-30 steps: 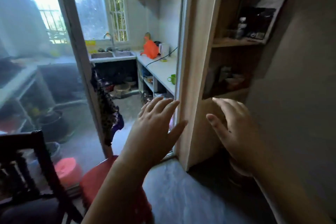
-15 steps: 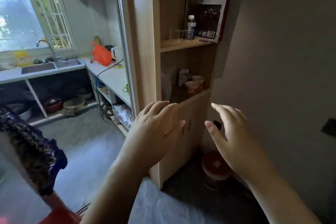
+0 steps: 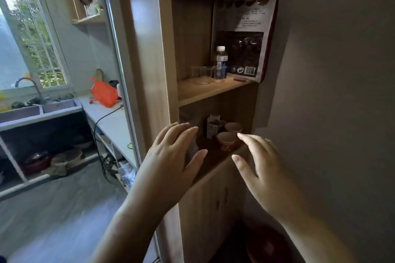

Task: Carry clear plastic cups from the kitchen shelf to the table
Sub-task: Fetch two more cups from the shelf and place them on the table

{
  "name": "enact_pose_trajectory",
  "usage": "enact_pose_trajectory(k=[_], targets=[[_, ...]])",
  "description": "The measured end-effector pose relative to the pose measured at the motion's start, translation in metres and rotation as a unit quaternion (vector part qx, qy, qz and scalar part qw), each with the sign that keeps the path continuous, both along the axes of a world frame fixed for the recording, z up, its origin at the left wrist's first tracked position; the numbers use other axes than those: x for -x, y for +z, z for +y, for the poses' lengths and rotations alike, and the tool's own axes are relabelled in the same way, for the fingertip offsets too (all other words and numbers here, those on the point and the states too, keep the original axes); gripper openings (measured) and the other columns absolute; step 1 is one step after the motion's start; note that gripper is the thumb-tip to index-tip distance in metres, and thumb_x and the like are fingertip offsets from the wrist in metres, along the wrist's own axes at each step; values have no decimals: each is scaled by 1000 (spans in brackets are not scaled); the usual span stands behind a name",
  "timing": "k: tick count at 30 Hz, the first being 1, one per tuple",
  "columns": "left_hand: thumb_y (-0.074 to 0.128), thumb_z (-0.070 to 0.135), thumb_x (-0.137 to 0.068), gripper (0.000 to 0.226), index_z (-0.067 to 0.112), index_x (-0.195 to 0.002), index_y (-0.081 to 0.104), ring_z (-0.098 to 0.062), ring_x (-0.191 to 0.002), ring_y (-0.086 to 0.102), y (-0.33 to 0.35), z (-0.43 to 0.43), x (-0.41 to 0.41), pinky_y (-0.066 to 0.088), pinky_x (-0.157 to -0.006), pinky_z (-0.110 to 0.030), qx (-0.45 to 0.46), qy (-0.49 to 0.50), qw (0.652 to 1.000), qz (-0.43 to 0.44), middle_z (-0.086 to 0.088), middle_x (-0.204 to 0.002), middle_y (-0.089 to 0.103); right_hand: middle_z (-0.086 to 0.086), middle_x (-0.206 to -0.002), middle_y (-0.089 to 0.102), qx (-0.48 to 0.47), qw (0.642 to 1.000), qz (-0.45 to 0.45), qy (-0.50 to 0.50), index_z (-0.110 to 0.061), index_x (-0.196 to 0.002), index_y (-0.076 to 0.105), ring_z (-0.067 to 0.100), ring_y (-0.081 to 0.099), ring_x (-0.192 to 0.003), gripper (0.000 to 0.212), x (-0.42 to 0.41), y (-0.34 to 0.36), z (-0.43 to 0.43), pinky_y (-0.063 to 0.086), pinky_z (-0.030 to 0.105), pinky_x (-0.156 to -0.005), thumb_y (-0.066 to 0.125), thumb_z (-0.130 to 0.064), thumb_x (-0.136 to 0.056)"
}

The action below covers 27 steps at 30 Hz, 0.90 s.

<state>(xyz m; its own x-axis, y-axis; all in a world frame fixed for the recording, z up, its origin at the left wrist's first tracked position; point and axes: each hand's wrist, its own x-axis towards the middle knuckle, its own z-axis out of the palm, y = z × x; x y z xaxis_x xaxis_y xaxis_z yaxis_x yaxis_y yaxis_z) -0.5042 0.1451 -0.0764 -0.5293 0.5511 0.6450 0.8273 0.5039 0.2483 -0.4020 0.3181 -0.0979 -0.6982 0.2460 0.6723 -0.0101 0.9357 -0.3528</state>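
1. Both hands are hanging in front of the wooden shelf unit (image 3: 168,53) with nothing in them. The left hand (image 3: 171,164) is spread wide, palm facing away, fingers fanned out. The right hand (image 3: 265,168) is loose and open too, thumb sticking out toward 9 o'clock.

2. The clear plastic cups (image 3: 210,73) are sitting upright on the middle shelf board (image 3: 205,92), up at 12 o'clock from the hands and well apart from them. It looks like three or so bunched together, though they're see-through and a bit blurry, so the count is iffy.

3. Just behind the cups at about 1 o'clock a water bottle (image 3: 220,57) is standing, and a big printed bag (image 3: 245,34) is leaning at 2 o'clock.

4. On the shelf below, near the fingertips, paper-lidded tubs (image 3: 227,139) are sitting beside a small carton (image 3: 213,126). Not the target.

5. Handling guess: these cups are going to be super light, thin-walled and squishy, so a hard pinch would probably buckle them. They're smooth as well, so likely a little slippery.

6. Best bet is probably wrapping fingers gently around the middle of the wall, or nesting them into one stack and holding low on the stack.

7. The bottle is crowding them, so coming in from the front at 6 o'clock seems safest.
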Motion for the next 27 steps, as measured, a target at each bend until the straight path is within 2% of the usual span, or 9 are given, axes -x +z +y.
enact_pose_trajectory(k=[7,11,14,16,18,22,27], targets=[[38,55,-86,55,24,-132,44,-10,-129,33,11,74,69,22,-102,-25,2,15,1000,23,4,-135,48,-4,-129,52,-14,1000,2,5,-18,-131,46,6,42,-121,53,81,11,78,28,13,-94,35,-48,-88],[43,51,-86,54,21,-131,45,-12,-125,39,16,123,112,35,-104,-31,10,25,999,28,3,-132,50,-9,-129,48,0,999,13,45,-26,-134,40,-10,29,-112,50,138,14,133,23,3,-84,43,-46,-89],[49,45,-86,51,19,-129,47,-16,-119,45,24,166,147,36,-99,-29,-6,50,998,41,-1,-130,52,-11,-133,45,9,996,11,83,-29,-135,37,-7,30,-113,51,181,19,180,27,16,-88,43,-46,-88],[51,41,-86,50,18,-130,46,-17,-122,44,33,198,172,35,-102,-33,-13,48,998,38,-2,-132,51,-8,-133,46,-4,996,9,92,-28,-133,38,-1,35,-118,50,208,28,211,31,22,-90,43,-47,-87],[50,40,-87,50,19,-132,44,-17,-126,39,40,229,198,33,-104,-36,-13,63,997,33,0,-135,49,-6,-135,47,-28,995,15,97,-25,-133,39,3,35,-122,50,236,39,240,30,22,-93,43,-46,-87],[50,42,-86,59,21,-139,34,-15,-130,29,44,275,244,24,-106,-32,21,127,991,39,0,-143,40,-9,-134,46,-46,990,25,133,-30,-134,36,-7,29,-115,49,286,57,284,28,20,-91,44,-45,-88],[48,44,-87,60,23,-140,31,-15,-133,26,45,298,284,22,-107,-32,41,183,982,35,1,-145,38,-5,-139,43,-69,982,7,175,-26,-135,36,4,31,-126,49,343,65,310,25,21,-97,45,-42,-90]])
